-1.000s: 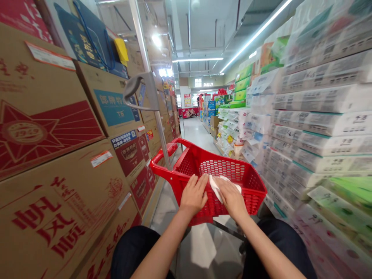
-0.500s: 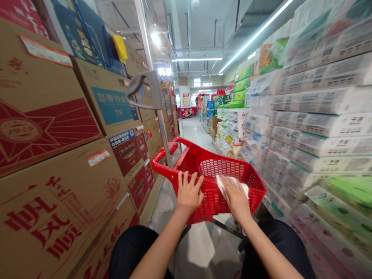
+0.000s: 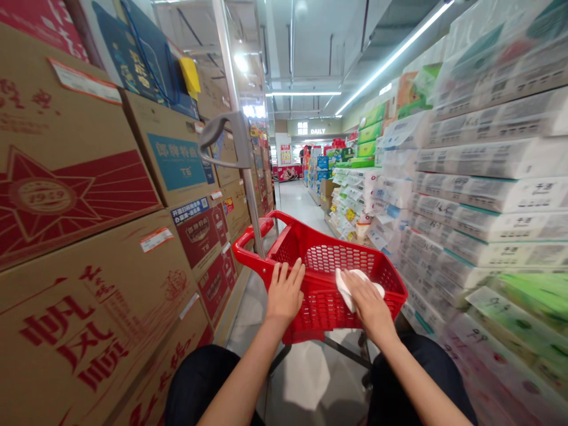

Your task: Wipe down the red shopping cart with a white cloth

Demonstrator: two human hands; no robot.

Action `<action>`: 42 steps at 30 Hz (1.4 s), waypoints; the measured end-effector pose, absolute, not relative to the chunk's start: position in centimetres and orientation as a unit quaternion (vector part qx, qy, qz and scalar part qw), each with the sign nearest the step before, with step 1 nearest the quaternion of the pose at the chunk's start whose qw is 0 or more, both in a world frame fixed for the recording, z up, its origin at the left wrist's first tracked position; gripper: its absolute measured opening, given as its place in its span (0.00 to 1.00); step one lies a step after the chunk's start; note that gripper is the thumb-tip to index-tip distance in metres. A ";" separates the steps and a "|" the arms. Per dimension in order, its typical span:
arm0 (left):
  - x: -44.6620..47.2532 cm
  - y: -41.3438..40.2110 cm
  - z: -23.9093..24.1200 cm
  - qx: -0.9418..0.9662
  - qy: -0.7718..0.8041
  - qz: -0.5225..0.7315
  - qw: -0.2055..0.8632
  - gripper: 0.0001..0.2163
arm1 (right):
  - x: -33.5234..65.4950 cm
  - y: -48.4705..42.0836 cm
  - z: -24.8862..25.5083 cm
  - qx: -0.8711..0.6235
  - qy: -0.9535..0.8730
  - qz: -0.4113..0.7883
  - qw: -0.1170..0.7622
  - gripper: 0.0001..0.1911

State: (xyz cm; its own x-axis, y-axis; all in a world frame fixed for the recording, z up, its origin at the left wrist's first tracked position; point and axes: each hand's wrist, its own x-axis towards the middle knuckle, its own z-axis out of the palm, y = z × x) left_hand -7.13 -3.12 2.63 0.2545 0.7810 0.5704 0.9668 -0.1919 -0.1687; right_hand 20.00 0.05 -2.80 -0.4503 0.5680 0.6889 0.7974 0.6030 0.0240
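Observation:
A red plastic shopping cart basket with perforated sides stands between my knees. My left hand lies on its near side towards the left end, fingers stretched over the top rim. Farther right on the same side, my right hand presses a white cloth against the basket wall, the cloth showing past the fingertips and beside the hand. The palm hides the rest of the cloth. At the basket's left end is the red push handle; a metal pole with a grey grip rises behind it.
Cardboard cartons are stacked along the left. Wrapped paper packs pile up close on the right, with green packs lower down. A tiled aisle runs ahead between them. Dark cart legs reach under the basket.
My right hand has slid slightly right and down along the basket side with the cloth. My left hand has shifted a little left, its fingers drawn closer together. The view has turned slightly.

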 end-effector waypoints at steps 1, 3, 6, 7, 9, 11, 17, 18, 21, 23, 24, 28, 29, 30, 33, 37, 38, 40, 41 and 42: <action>-7.0 -3.1 2.5 -0.749 -0.582 -0.186 0.255 0.33 | 21.2 0.0 -3.1 -0.425 -0.824 -0.180 0.328 0.33; -6.4 -3.2 2.3 -0.746 -0.582 -0.194 0.258 0.34 | 22.6 0.0 -3.5 -0.454 -0.805 -0.184 0.336 0.32; -4.9 -3.3 2.1 -0.741 -0.585 -0.202 0.261 0.36 | 21.7 0.3 -3.4 -0.481 -0.780 -0.176 0.360 0.30; -4.3 -3.3 2.0 -0.739 -0.587 -0.203 0.262 0.36 | 20.7 0.4 -3.2 -0.481 -0.779 -0.170 0.365 0.30; -3.2 -3.4 1.9 -0.735 -0.590 -0.205 0.263 0.38 | 17.7 0.4 -2.4 -0.460 -0.792 -0.152 0.371 0.30; -2.2 -3.6 1.9 -0.731 -0.591 -0.209 0.269 0.39 | 14.3 0.1 -1.6 -0.422 -0.811 -0.132 0.383 0.32; -2.6 -4.6 2.4 -0.736 -0.572 -0.216 0.291 0.34 | 10.4 -0.4 -0.2 -0.345 -0.842 -0.094 0.404 0.33; -3.1 -4.7 2.6 -0.746 -0.560 -0.212 0.292 0.35 | 11.3 -0.3 -0.3 -0.340 -0.848 -0.096 0.395 0.33; -4.7 -4.8 3.2 -0.773 -0.527 -0.192 0.297 0.36 | 15.4 0.3 -1.1 -0.359 -0.847 -0.114 0.374 0.33; -5.4 -4.5 3.5 -0.773 -0.529 -0.191 0.295 0.34 | 18.1 0.7 -1.8 -0.392 -0.832 -0.130 0.371 0.33; -5.5 -4.4 3.6 -0.767 -0.537 -0.195 0.290 0.33 | 19.0 0.8 -2.1 -0.408 -0.824 -0.136 0.369 0.32; -4.6 -4.0 3.7 -0.749 -0.572 -0.206 0.263 0.31 | 18.7 0.7 -2.3 -0.448 -0.797 -0.133 0.382 0.32; -4.2 -4.0 3.7 -0.747 -0.576 -0.205 0.261 0.31 | 17.6 0.5 -2.0 -0.446 -0.797 -0.124 0.387 0.33; -3.9 -4.0 3.7 -0.745 -0.578 -0.206 0.263 0.33 | 16.2 0.2 -1.6 -0.437 -0.801 -0.115 0.392 0.33; -3.3 -4.2 3.6 -0.731 -0.582 -0.215 0.284 0.34 | 11.4 -0.5 0.0 -0.384 -0.825 -0.088 0.406 0.34; -3.8 -4.4 3.4 -0.720 -0.573 -0.221 0.324 0.28 | 7.9 -1.0 1.3 -0.335 -0.833 -0.060 0.436 0.34; -4.1 -4.4 3.4 -0.721 -0.569 -0.221 0.328 0.28 | 8.1 -1.0 1.3 -0.326 -0.838 -0.061 0.433 0.34; -4.7 -4.4 3.4 -0.727 -0.561 -0.219 0.329 0.29 | 9.7 -0.9 1.0 -0.319 -0.849 -0.070 0.414 0.34; -5.0 -4.4 3.4 -0.732 -0.558 -0.217 0.324 0.30 | 10.9 -0.8 0.7 -0.324 -0.853 -0.074 0.402 0.34; -5.2 -4.4 3.4 -0.739 -0.555 -0.213 0.318 0.32 | 12.4 -0.7 0.3 -0.336 -0.853 -0.079 0.393 0.35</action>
State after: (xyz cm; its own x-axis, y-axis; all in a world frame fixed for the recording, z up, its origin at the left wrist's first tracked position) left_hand -5.22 -4.38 3.40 0.2931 0.6842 0.6678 0.9553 -0.1818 -0.2330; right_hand 12.36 -0.72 0.34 -0.4661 0.5103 0.7228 0.6345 0.7621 -0.1289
